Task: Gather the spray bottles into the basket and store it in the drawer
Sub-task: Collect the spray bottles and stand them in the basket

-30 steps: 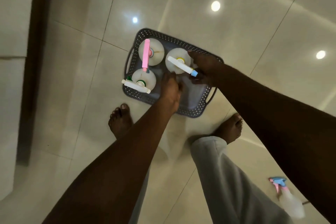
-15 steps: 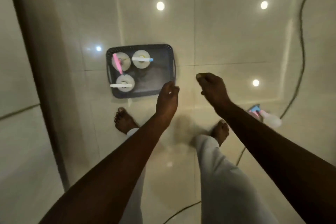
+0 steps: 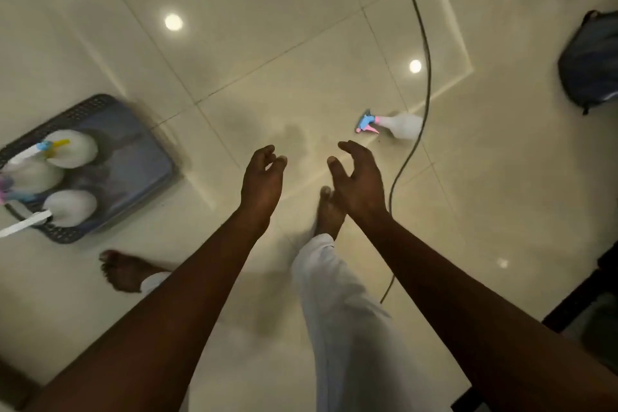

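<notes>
Ahead, spray bottle (image 3: pixel 399 124) lying on floor, beyond right hand (image 3: pixel 359 182), both hands' fingers spread, empty.

Single head-worn wide-angle view, looking steeply down from standing height at the tiled floor (image 3: pixel 301 43). Forearms enter from the bottom edge, with both hands near frame centre. The basket (image 3: pixel 133 130) sits at the left edge, partly cut off. No second view.
</notes>
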